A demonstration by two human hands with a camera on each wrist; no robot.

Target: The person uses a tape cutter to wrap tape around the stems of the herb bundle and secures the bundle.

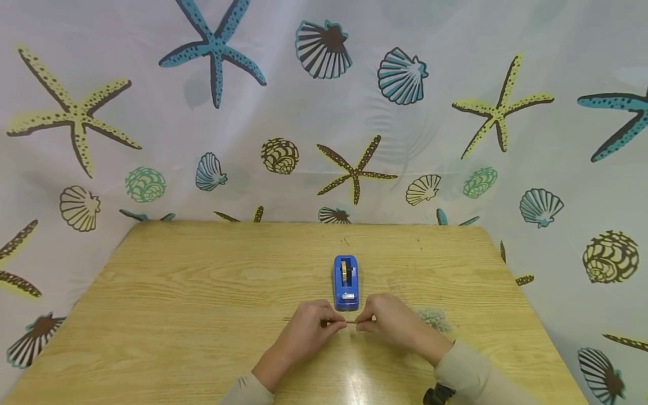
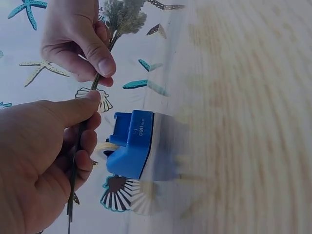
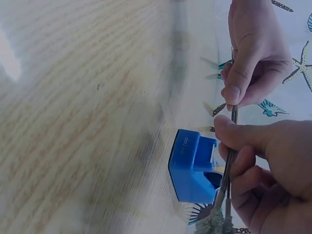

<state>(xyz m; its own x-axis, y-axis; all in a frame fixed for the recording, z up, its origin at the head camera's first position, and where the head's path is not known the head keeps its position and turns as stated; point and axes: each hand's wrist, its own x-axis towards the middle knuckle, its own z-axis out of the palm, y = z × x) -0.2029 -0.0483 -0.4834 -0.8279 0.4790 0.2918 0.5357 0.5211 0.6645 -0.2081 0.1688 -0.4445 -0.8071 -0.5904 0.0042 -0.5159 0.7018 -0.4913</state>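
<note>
A small bunch of dried flowers (image 1: pixel 433 319) with thin brown stems and pale grey-green heads lies level across both hands. Its stems are pinched between the thumb and fingers of my left hand (image 1: pixel 310 325), and their tail ends stick out past it to the left. Close beside it, my right hand (image 1: pixel 390 320) pinches the same stems nearer the heads. In the left wrist view the stems (image 2: pixel 73 190) run through the curled left fingers. The fluffy heads (image 3: pixel 214 222) show at the bottom of the right wrist view. Just beyond the hands stands a blue tape dispenser (image 1: pixel 346 304).
The dispenser carries a yellowish tape roll (image 1: pixel 344 272). Everything is on a wood-grain table (image 1: pixel 202 270). A pale curtain (image 1: pixel 283 112) printed with starfish and shells hangs along the table's back and sides.
</note>
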